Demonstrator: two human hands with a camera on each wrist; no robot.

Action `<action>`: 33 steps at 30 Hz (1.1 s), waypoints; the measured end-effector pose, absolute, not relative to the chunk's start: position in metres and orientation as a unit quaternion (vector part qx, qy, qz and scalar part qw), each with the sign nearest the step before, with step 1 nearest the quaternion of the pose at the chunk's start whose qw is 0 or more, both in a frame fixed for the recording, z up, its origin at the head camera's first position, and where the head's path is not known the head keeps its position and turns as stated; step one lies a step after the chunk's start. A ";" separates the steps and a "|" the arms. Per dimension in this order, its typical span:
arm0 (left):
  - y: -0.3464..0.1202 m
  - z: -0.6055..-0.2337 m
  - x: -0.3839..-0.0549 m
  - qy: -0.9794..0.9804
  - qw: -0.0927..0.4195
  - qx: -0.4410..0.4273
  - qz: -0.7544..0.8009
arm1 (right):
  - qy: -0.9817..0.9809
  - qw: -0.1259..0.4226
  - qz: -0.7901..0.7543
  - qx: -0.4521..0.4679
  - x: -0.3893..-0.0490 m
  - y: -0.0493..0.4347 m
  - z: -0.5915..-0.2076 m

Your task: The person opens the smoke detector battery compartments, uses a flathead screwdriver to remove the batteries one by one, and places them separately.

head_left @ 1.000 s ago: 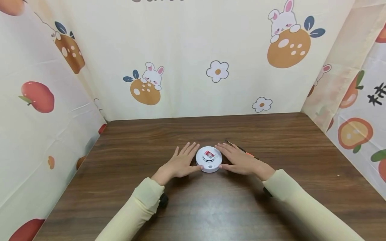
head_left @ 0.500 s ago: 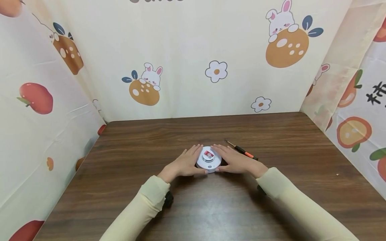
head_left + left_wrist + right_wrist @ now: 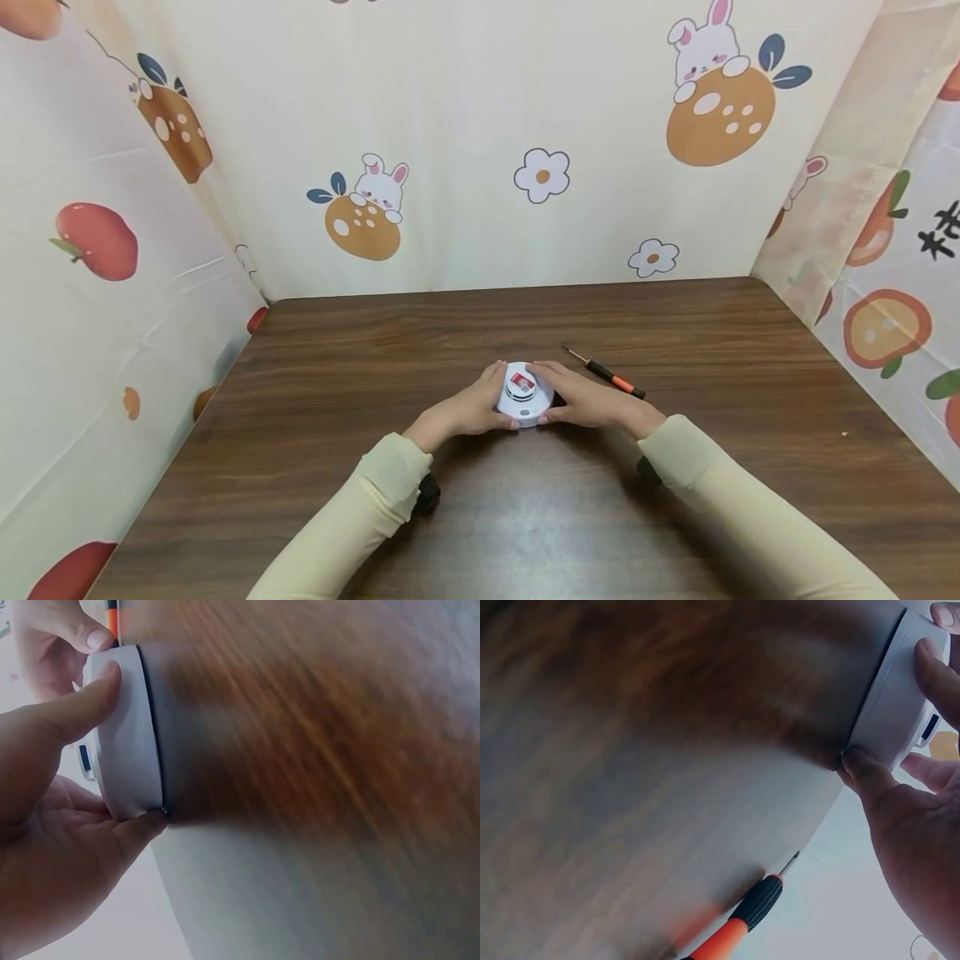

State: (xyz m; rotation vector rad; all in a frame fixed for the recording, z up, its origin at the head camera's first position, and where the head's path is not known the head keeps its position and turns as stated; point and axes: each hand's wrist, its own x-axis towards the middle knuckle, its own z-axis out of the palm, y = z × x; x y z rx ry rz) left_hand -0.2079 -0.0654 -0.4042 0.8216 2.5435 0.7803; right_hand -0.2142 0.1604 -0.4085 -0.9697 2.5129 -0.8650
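A white round smoke detector point(image 3: 524, 400) with a red label on its raised centre lies on the table between both hands. From its left side my left hand point(image 3: 472, 410) grips the rim, thumb at the near edge and fingers round the far side. My right hand point(image 3: 588, 401) holds the opposite side the same way. In the left wrist view, the left thumb presses the side wall of the smoke detector point(image 3: 129, 750). The right wrist view has the right thumb on the smoke detector point(image 3: 892, 697), with a finger at its lower edge.
A screwdriver point(image 3: 606, 375) with a black and orange handle lies just beyond the right hand. The brown wood-grain table point(image 3: 360, 350) ends at a patterned curtain point(image 3: 465, 167) at the back, with more curtain on both sides.
Both hands have moved inward from lying flat beside the smoke detector. Their fingers and thumbs now close round its rim. The screwdriver shows more fully.
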 end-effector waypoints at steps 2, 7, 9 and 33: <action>-0.065 -0.404 -0.209 0.899 0.170 0.289 0.281 | 0.877 0.157 -0.304 -0.336 -0.214 0.160 -0.408; -0.067 -0.406 -0.211 0.900 0.142 0.294 0.290 | 0.874 0.163 -0.315 -0.333 -0.215 0.161 -0.410; -0.067 -0.406 -0.213 0.899 0.132 0.297 0.293 | 0.873 0.162 -0.320 -0.330 -0.216 0.162 -0.409; -0.077 -0.405 -0.216 0.899 0.092 0.321 0.283 | 0.859 0.154 -0.339 -0.352 -0.216 0.163 -0.401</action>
